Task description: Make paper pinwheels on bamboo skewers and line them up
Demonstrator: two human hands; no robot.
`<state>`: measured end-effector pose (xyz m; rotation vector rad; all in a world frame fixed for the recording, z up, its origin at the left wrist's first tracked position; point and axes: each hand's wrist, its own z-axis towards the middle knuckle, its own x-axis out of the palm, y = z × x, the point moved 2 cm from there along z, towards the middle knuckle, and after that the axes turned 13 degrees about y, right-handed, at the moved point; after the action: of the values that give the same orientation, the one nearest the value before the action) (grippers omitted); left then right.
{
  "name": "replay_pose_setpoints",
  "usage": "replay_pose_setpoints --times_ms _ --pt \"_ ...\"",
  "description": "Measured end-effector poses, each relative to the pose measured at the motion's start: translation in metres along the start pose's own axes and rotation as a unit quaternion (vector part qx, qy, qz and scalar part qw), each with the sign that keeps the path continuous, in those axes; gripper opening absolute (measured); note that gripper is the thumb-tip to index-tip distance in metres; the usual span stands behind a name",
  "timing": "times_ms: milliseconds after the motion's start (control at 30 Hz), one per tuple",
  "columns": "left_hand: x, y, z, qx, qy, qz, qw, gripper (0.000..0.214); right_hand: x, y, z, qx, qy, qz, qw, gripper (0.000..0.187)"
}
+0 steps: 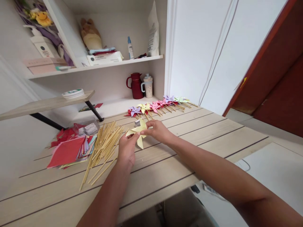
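A pale yellow paper pinwheel [141, 127] is held up over the wooden table, its folded blades spread. My left hand [127, 146] pinches it near the centre with thumb and fingers. On the other side, my right hand [158, 130] grips a blade close to the middle. Whether a stick is attached behind it, I cannot tell. Just left of my left hand lies a loose heap of thin wooden sticks [106, 138]. Beyond the hands, a row of finished-looking pinwheels [155, 107] in purple, yellow, pink and green rests on sticks. A small grey object [137, 123] shows partly behind the held pinwheel.
Stacked coloured paper squares [68, 151] lie at the left, beside red scraps [68, 134] and a clear container [88, 128]. A small raised shelf [47, 102] stands behind them. A red jug [136, 85] and a pale cup [148, 85] stand at the back.
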<state>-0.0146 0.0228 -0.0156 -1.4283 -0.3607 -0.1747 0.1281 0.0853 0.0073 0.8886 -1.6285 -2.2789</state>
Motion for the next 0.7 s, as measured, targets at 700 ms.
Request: replay_pose_setpoints --times_ms 700 --pt "-0.007 -0.013 0.000 -0.034 0.070 0.055 0.995 0.036 -0.010 0.004 -0.002 0.038 0.027 0.144 0.989 0.026"
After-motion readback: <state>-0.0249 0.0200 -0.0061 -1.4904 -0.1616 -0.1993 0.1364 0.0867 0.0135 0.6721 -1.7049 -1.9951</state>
